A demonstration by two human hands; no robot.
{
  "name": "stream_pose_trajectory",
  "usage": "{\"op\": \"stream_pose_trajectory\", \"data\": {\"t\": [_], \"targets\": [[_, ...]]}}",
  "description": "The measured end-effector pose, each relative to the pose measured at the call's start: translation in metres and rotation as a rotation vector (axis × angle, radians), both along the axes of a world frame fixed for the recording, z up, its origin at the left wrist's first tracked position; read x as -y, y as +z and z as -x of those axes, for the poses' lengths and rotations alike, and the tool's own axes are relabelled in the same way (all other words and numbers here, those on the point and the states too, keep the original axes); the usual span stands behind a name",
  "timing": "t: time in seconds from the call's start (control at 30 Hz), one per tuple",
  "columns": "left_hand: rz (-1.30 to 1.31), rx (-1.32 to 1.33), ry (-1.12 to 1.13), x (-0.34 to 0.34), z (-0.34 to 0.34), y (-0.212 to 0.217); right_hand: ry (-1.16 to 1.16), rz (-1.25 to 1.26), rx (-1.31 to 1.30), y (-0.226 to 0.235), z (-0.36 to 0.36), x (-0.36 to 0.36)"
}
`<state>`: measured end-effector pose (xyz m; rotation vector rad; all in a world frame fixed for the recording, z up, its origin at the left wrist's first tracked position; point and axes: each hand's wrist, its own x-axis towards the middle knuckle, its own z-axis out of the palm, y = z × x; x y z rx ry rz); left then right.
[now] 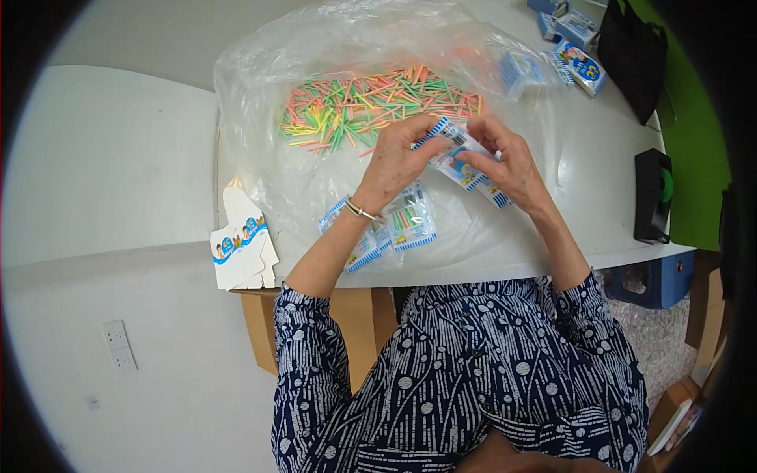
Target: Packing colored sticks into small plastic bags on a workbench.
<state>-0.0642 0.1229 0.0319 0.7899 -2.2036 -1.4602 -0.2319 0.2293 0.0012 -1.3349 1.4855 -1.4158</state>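
My left hand point(394, 158), with a bangle at its wrist, pinches the upper edge of a small blue-and-white plastic packet point(456, 164). At the packet's other side my right hand point(511, 169) is closed, thumb and fingers around it. Another striped packet edge point(498, 195) shows below my right hand, partly covered by it. Several filled packets point(414, 219) lie on the table beside my left forearm, coloured sticks showing through one. Beyond my hands, a loose pile of thin pink, green and yellow sticks point(355, 106) rests on a large clear plastic sheet or bag point(260, 110).
Flat white printed cartons point(244, 248) sit at the table's left front edge. Small blue-and-white boxes point(579, 31) and a black bag point(631, 59) are at the far right. A black tape dispenser point(651, 197) stands near the right edge. A blue stool point(650, 280) is below.
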Motion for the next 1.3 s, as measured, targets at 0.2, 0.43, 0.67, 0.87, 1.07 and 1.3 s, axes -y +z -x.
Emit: {"op": "stream_pose_trajectory", "data": {"t": [0.2, 0.43, 0.67, 0.87, 1.07, 1.3], "targets": [[0.031, -0.022, 0.177, -0.011, -0.015, 0.001, 0.078, -0.205, 0.018, -0.001, -0.009, 0.007], [0.224, 0.03, 0.195, -0.012, -0.027, -0.008, 0.134, -0.138, -0.002, -0.012, -0.019, 0.011], [0.398, 0.01, 0.259, 0.029, -0.041, -0.01, 0.126, -0.084, -0.065, -0.017, -0.021, 0.012], [0.835, 0.612, 0.547, 0.091, -0.085, -0.042, 0.106, -0.033, -0.108, -0.019, -0.023, 0.011], [0.74, 0.736, 0.527, 0.108, -0.108, -0.061, 0.159, 0.005, -0.161, -0.025, -0.024, 0.009], [0.905, 0.743, 0.391, 0.126, -0.12, -0.066, 0.176, 0.078, -0.241, -0.026, -0.025, 0.007]]}}
